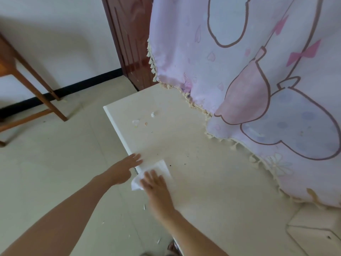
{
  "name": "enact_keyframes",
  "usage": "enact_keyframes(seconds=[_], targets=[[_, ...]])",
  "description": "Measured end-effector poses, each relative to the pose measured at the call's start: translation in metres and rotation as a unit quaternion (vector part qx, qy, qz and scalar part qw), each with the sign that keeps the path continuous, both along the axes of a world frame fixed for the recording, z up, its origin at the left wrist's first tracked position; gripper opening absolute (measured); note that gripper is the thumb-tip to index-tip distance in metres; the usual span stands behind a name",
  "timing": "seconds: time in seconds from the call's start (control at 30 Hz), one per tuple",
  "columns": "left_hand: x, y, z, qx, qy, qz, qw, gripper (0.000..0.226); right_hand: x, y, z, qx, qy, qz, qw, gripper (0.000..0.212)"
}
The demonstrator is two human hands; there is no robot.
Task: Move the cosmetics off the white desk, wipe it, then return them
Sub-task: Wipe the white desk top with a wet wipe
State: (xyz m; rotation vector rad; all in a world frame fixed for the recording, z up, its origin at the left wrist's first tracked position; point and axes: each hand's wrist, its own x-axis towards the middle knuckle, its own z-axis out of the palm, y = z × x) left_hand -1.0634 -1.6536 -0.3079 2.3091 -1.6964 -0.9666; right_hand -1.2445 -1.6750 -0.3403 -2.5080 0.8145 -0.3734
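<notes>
White tissue lies at the left edge of the tabletop, pressed flat under the right hand, fingers straight and together. The left hand touches the edge, fingers extended. Paper scraps lie farther along, near a pink tasselled cloth.

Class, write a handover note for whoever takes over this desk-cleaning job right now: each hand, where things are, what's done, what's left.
Left hand: open, fingertips at the white desk edge.
Right hand: flat, pressing the white wipe on the desk beside that edge.
Cosmetics: none in view, so apparently moved off.
Done: clearing; wiping is under way.
Left: paper scraps and dark specks farther along the desk, then return the cosmetics.
</notes>
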Motion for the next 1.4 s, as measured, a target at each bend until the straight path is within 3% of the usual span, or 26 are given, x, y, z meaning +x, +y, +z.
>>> enact_keyframes(seconds=[0.07, 0.13, 0.2, 0.27, 0.37, 0.43, 0.63, 0.87, 1.0, 1.1, 1.17, 1.27, 1.33, 1.4], targets=[[0.002, 0.001, 0.002, -0.022, 0.052, 0.047, 0.997, 0.073, 0.007, 0.048, -0.003, 0.047, 0.039, 0.100, 0.993, 0.053], [0.004, 0.000, 0.002, -0.034, 0.071, 0.060, 0.995, 0.073, -0.003, 0.060, 0.000, 0.104, 0.024, 0.125, 0.986, 0.048], [0.006, 0.000, 0.003, -0.037, 0.068, 0.049, 0.996, 0.074, -0.015, 0.048, 0.006, 0.072, 0.027, 0.127, 0.989, 0.044], [0.006, 0.000, 0.004, -0.027, 0.059, 0.040, 0.997, 0.072, -0.022, 0.022, 0.014, 0.050, 0.002, 0.160, 0.986, 0.061], [0.009, -0.001, 0.005, -0.027, 0.057, 0.031, 0.998, 0.072, -0.025, -0.033, 0.031, 0.114, -0.059, -0.005, 0.992, 0.070], [0.010, -0.001, 0.006, -0.027, 0.058, 0.036, 0.997, 0.075, -0.037, -0.073, 0.037, 0.107, -0.082, -0.101, 0.986, 0.067], [0.024, -0.003, 0.002, -0.006, 0.047, -0.012, 0.999, 0.073, -0.074, -0.152, 0.022, 0.037, 0.020, -0.280, 0.959, 0.054], [0.099, -0.041, -0.001, -0.072, -0.014, 0.060, 0.995, 0.046, 0.019, -0.112, 0.001, 0.024, 0.116, -0.212, 0.970, 0.062], [0.160, -0.073, 0.000, -0.130, -0.035, 0.064, 0.989, 0.043, 0.116, -0.067, 0.008, -0.032, 0.119, -0.158, 0.980, 0.072], [0.199, -0.087, 0.002, -0.138, -0.056, 0.034, 0.988, 0.043, 0.160, -0.049, 0.013, 0.020, 0.087, -0.076, 0.993, 0.058], [0.220, -0.099, 0.001, -0.144, -0.067, 0.005, 0.987, 0.044, 0.162, -0.060, 0.026, 0.061, 0.024, -0.190, 0.980, 0.055], [0.233, -0.117, -0.002, -0.141, -0.087, -0.032, 0.986, 0.045, 0.124, -0.091, 0.057, 0.074, -0.056, -0.407, 0.909, 0.048], [0.231, -0.121, -0.007, -0.104, -0.105, -0.064, 0.987, 0.048, 0.084, -0.115, 0.067, 0.047, -0.050, -0.499, 0.864, 0.045], [0.233, -0.121, -0.015, -0.063, -0.106, -0.094, 0.988, 0.051, 0.051, -0.130, 0.065, 0.049, 0.010, -0.537, 0.842, 0.042]])
